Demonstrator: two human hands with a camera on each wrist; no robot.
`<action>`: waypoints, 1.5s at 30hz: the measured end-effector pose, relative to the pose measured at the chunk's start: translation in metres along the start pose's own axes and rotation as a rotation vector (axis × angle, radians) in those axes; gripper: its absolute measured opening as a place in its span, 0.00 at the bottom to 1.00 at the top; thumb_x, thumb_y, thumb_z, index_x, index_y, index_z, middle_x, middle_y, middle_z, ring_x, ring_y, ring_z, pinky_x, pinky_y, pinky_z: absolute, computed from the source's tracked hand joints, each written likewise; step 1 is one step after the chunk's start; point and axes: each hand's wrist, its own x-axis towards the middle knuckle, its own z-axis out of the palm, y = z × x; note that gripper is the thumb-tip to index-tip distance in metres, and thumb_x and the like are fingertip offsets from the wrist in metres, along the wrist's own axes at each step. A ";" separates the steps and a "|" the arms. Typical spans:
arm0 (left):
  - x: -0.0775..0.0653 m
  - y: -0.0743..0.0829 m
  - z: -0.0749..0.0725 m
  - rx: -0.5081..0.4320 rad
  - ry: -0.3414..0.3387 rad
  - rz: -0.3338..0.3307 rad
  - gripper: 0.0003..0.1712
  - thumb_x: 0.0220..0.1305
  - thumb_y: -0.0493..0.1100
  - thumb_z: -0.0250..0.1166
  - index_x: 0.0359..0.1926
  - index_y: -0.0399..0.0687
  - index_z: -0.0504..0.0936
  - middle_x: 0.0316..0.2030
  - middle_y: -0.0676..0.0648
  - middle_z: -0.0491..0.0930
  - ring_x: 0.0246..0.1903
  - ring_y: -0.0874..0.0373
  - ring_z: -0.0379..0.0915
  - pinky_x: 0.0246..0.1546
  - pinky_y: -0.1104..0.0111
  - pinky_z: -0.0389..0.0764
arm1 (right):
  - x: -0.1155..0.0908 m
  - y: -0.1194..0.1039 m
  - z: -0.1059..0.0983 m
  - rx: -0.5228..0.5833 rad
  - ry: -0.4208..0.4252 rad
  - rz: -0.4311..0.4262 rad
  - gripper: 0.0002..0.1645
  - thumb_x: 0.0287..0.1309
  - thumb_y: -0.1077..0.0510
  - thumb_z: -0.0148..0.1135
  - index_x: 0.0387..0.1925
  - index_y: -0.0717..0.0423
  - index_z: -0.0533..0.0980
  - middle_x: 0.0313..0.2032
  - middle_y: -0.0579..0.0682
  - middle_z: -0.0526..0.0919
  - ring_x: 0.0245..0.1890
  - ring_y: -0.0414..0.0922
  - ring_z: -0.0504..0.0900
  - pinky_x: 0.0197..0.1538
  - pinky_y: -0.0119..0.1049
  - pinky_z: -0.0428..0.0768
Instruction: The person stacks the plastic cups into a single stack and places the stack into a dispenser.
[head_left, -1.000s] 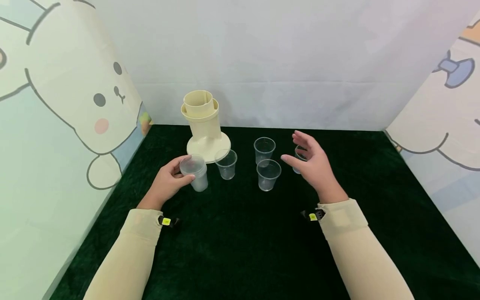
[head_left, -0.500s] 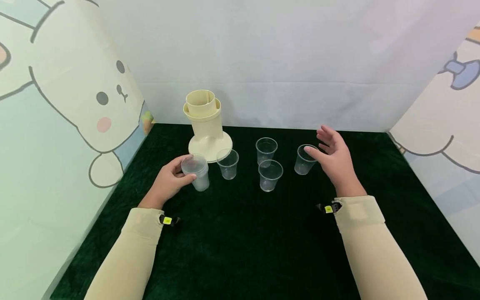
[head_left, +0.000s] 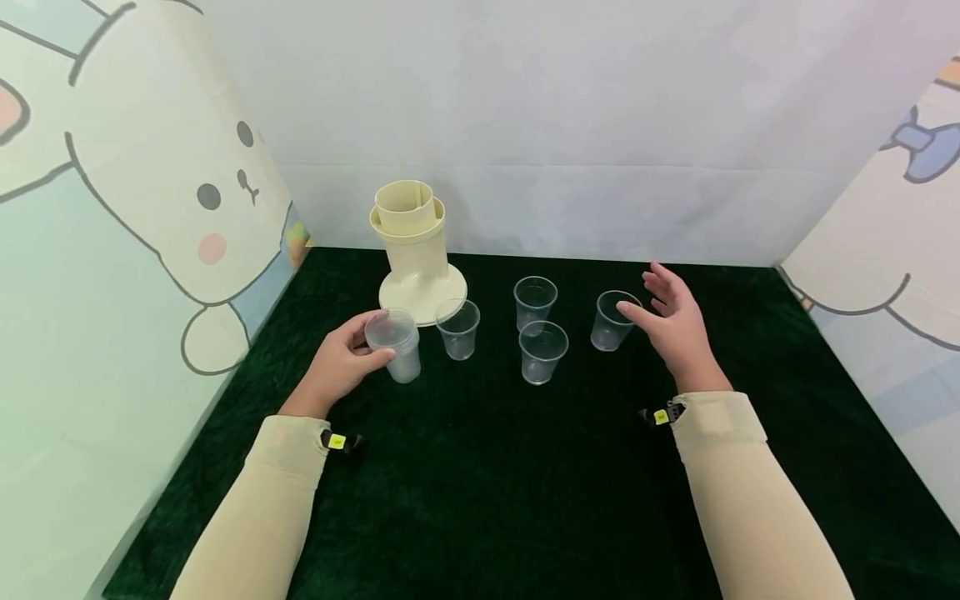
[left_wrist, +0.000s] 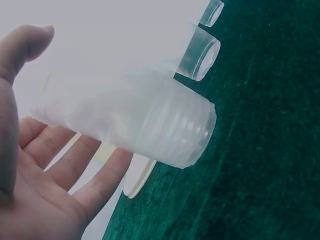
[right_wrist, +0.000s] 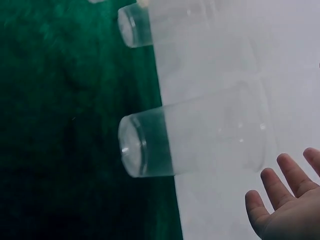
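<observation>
Nearest, your pale sleeves (head_left: pixel 251 517) reach over the dark green cloth (head_left: pixel 480 500). Your left hand (head_left: pixel 337 367) holds a stack of nested clear cups (head_left: pixel 401 354) upright, thumb on the near side, fingers behind. Your right hand (head_left: pixel 678 337) is spread wide beside the right-hand cup (head_left: pixel 607 332); its thumb overlaps that rim from above, but whether they touch cannot be told. Between your hands stand the near middle cup (head_left: pixel 542 367), the left-hand cup (head_left: pixel 459 343) just beside your stack, and the far middle cup (head_left: pixel 534 306). Beyond your stack rises a cream stand (head_left: pixel 416 262), before a white backdrop (head_left: pixel 562 100).
</observation>
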 end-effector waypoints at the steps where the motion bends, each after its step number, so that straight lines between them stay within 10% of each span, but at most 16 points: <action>1: 0.000 0.000 0.000 0.000 0.000 -0.001 0.40 0.67 0.51 0.72 0.76 0.53 0.67 0.69 0.43 0.69 0.63 0.44 0.72 0.61 0.45 0.75 | 0.001 0.003 0.000 -0.001 -0.005 0.010 0.55 0.63 0.41 0.71 0.82 0.39 0.51 0.78 0.49 0.59 0.77 0.48 0.57 0.77 0.52 0.55; 45: 0.000 -0.001 0.002 -0.009 0.004 0.009 0.40 0.67 0.50 0.72 0.75 0.52 0.67 0.69 0.43 0.70 0.64 0.43 0.72 0.62 0.45 0.75 | 0.009 0.044 0.016 0.072 -0.118 0.107 0.54 0.64 0.41 0.71 0.81 0.45 0.52 0.75 0.57 0.63 0.73 0.54 0.63 0.72 0.58 0.62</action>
